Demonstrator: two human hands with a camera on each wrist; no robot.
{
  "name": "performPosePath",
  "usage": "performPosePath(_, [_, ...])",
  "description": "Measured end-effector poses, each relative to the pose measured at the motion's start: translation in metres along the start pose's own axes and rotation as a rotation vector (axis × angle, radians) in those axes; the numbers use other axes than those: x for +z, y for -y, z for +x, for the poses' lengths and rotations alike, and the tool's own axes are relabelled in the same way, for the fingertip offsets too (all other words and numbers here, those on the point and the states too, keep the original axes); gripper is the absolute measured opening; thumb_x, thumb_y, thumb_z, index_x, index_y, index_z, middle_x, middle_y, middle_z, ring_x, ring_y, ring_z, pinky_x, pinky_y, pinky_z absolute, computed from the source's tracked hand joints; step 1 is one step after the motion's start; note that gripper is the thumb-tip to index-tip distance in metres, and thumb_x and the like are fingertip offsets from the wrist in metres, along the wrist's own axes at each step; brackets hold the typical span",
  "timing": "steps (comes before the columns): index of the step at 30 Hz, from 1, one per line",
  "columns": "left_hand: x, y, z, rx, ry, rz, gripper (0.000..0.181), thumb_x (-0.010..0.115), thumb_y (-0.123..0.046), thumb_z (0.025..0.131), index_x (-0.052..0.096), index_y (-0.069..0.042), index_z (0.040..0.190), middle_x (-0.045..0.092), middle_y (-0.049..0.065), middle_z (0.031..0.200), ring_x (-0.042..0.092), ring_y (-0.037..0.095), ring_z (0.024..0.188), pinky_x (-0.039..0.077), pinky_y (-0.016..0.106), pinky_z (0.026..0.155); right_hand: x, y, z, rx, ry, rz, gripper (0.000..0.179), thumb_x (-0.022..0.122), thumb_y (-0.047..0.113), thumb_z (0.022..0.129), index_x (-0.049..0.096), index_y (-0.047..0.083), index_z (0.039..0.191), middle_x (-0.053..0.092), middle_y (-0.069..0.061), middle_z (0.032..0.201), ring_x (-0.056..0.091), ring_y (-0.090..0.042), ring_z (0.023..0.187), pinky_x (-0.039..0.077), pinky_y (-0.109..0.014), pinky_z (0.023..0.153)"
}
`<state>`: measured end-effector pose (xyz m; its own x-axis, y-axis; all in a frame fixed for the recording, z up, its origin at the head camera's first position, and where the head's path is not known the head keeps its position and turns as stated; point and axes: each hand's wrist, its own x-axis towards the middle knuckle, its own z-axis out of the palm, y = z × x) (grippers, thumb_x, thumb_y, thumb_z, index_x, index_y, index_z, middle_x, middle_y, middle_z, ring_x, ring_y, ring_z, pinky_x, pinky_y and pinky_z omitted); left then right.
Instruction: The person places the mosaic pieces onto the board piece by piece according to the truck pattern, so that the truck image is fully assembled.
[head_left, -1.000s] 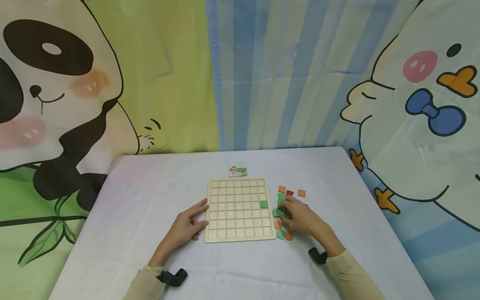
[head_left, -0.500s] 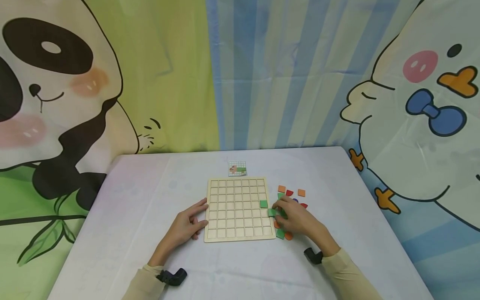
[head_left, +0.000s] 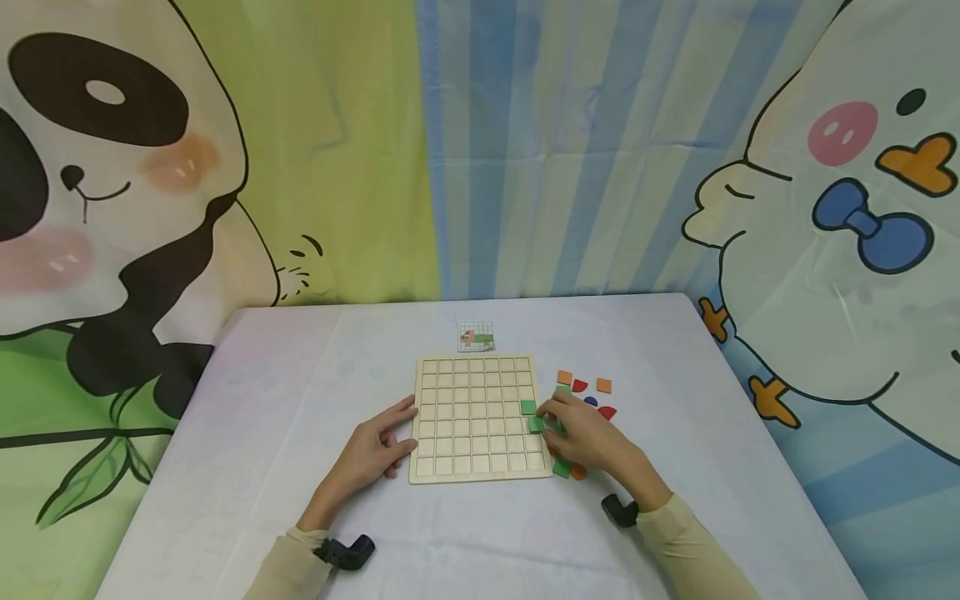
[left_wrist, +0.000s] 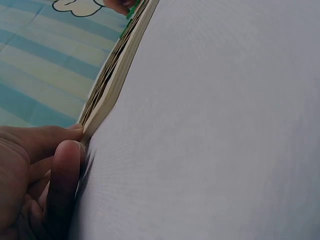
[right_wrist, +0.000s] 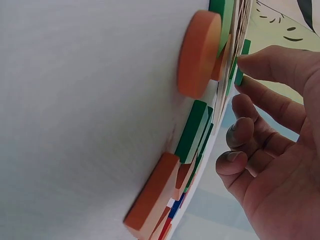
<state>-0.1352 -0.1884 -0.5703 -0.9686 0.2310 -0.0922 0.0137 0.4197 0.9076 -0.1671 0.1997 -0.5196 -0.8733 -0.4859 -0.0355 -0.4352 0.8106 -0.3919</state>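
Placing step: the work in hand looks like setting a tile; the right hand (head_left: pixel 581 429) has the held green tile (head_left: pixel 536 424) over the right-hand column of the wooden grid board (head_left: pixel 480 413).
Right grip: narrow, thumb and a finger pinching the held green tile by its edges.
Left grip: the left hand (head_left: pixel 373 446) rests relaxed fingers against the board's left edge.
Next move: probably calls for squaring the tile to its cell, pressing it flat and letting go, the board kept steady.
Board cells: the seated green tile (head_left: pixel 528 407) lies one row farther from the person, same column; the held one appears to stand above the board.
Loose pieces: right of the board on the table (head_left: pixel 450 542) lie orange square tiles (head_left: pixel 565 377), red pieces (head_left: pixel 607 412), a blue piece (head_left: pixel 591 401) and an orange disc (right_wrist: pixel 195 55).
Picture card (head_left: pixel 476 337): just beyond the board's far edge.
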Motion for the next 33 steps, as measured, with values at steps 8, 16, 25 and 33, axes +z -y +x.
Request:
performPosePath(8, [-0.0007,-0.0008,0.0006,0.0,0.003,-0.004,0.063,0.078,-0.01,0.097,0.054,-0.011,0.156,0.043,-0.006,0.17,0.06,0.013,0.05,0.057,0.032,0.047,0.0005,0.0006,0.0023,-0.02,-0.023,-0.036,0.021,0.077,0.017,0.096,0.075,0.013,0.116,0.062,0.003,0.103,0.049,-0.008,0.081,0.046,-0.02,0.069])
performPosePath(16, [-0.0005,-0.0012,0.0009,0.004,-0.004,0.004,0.064,0.078,-0.008,0.096,0.054,-0.01,0.156,0.043,-0.004,0.17,0.059,0.013,0.051,0.057,0.032,0.046,0.0032,0.0022,0.0046,-0.069,-0.042,-0.061,0.02,0.077,0.018,0.096,0.076,0.013,0.115,0.063,0.002,0.102,0.05,-0.008,0.08,0.047,-0.02,0.07])
performPosePath(25, [0.0002,0.0004,0.0002,0.002,-0.005,0.001,0.064,0.078,-0.008,0.096,0.054,-0.009,0.156,0.042,-0.002,0.171,0.059,0.013,0.05,0.057,0.032,0.046,0.006,0.0021,0.007,-0.067,-0.026,-0.062,0.021,0.077,0.019,0.096,0.076,0.013,0.116,0.061,0.003,0.099,0.048,-0.008,0.077,0.044,-0.019,0.066])
performPosePath(33, [0.0008,0.0002,0.0016,0.006,-0.008,0.005,0.064,0.078,-0.009,0.095,0.055,-0.008,0.155,0.042,0.0,0.171,0.059,0.012,0.05,0.056,0.031,0.045,0.0019,0.0004,0.0047,-0.044,-0.011,-0.038,0.021,0.075,0.019,0.098,0.076,0.014,0.118,0.062,0.004,0.102,0.051,-0.008,0.081,0.048,-0.021,0.07])
